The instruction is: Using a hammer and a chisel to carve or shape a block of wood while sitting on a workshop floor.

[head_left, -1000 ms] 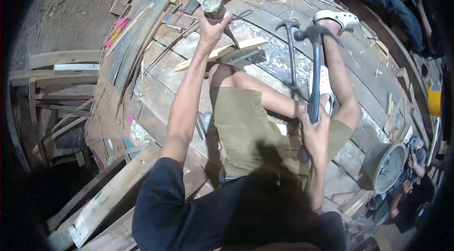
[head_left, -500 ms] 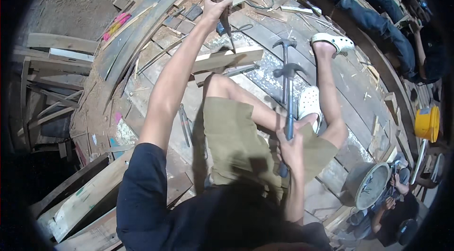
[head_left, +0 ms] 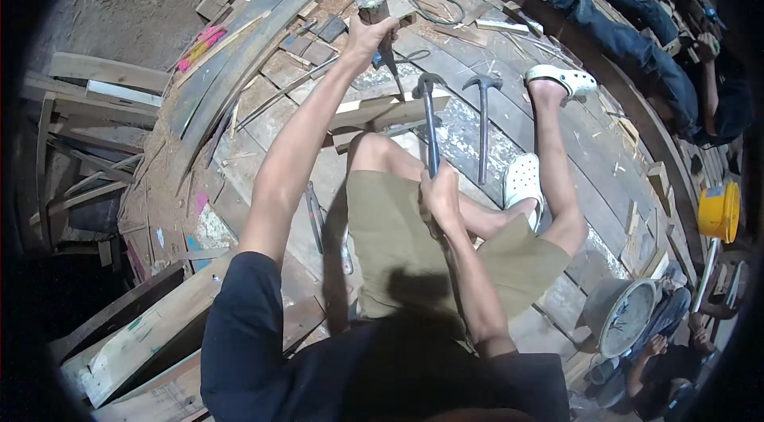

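Note:
I sit on a floor of worn planks (head_left: 263, 120) with my knees bent. My left hand (head_left: 368, 31) reaches forward, shut on a chisel-like tool (head_left: 386, 48) with a blunt grey top and a dark shaft. The shaft points down at a pale wooden strip (head_left: 382, 113) lying across the planks. My right hand (head_left: 440, 199) rests over my lap. It grips the handle of a hammer (head_left: 429, 116), whose dark head points away from me, just right of the tool's tip.
A second hammer (head_left: 482, 124) lies on the planks beside my white shoe (head_left: 521, 179). Another person's legs (head_left: 629, 32) stretch along the top right. A yellow bucket (head_left: 719, 211) and a round grey fan (head_left: 627, 317) stand at the right. Loose boards (head_left: 95, 72) pile up at the left.
The view has swung, so everything sits lower and further right. My left hand still grips the tool, and its shaft now hangs over the pale strip. The hammer's head has come closer to the tool.

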